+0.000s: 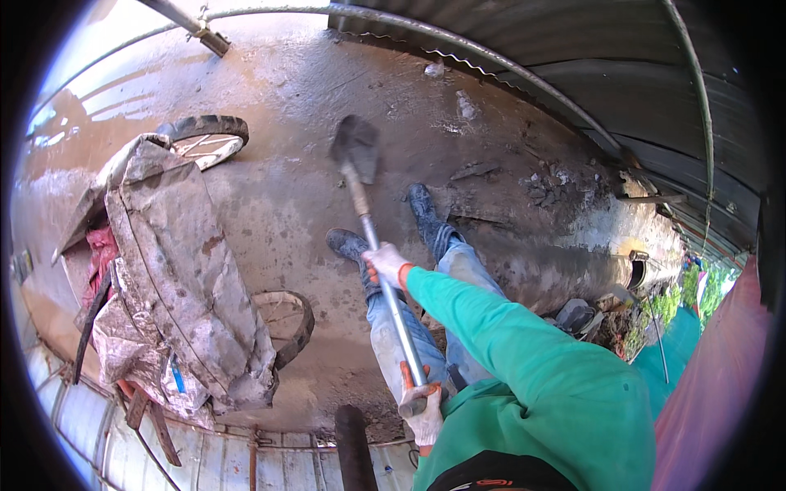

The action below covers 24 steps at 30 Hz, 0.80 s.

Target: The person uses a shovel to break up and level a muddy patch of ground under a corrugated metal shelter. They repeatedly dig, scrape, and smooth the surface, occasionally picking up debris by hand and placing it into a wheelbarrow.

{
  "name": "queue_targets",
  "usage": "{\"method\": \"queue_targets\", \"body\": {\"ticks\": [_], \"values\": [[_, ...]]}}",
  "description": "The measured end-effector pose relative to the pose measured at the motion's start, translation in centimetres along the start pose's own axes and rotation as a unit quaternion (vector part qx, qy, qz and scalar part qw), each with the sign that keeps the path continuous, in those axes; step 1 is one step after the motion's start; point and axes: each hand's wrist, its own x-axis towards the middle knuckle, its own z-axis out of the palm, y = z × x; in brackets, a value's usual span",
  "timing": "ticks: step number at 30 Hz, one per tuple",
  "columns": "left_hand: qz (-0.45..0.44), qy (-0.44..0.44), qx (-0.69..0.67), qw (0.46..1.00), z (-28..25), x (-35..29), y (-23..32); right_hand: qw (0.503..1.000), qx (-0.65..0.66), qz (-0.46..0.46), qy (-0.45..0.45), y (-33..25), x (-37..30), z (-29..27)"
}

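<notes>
A long-handled shovel (393, 317) slants across the middle, its grey shaft running down to the lower end near my body. Its dark, dirt-coated blade (358, 147), slightly blurred, is at or just above the wet, muddy floor (278, 204), beyond my boots. My right hand (385, 263), in a pale glove, is closed around the middle of the shaft. Gloved in white and orange, my left hand (422, 413) is closed around the handle's top end, close to my waist. I cannot tell whether the blade carries any material.
A two-wheeled cart (184, 270) covered with dirty sheeting stands at the left. Broken rubble (548, 184) lies along the right side. Corrugated metal sheets (589, 57) and a metal pipe (458, 41) border the upper right. A dark post (354, 450) rises near the lower edge.
</notes>
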Motion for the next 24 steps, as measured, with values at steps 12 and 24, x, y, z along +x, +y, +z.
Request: {"method": "queue_targets", "body": {"ticks": [12,24], "values": [[0.044,-0.057,-0.002,0.997,5.1,3.7,3.6,0.991,0.113,-0.072,0.019,-7.4,0.9,-6.2],[0.073,-0.043,-0.059,0.995,23.4,13.3,3.5,0.992,0.101,-0.069,0.018,-22.0,11.2,-14.6]]}}
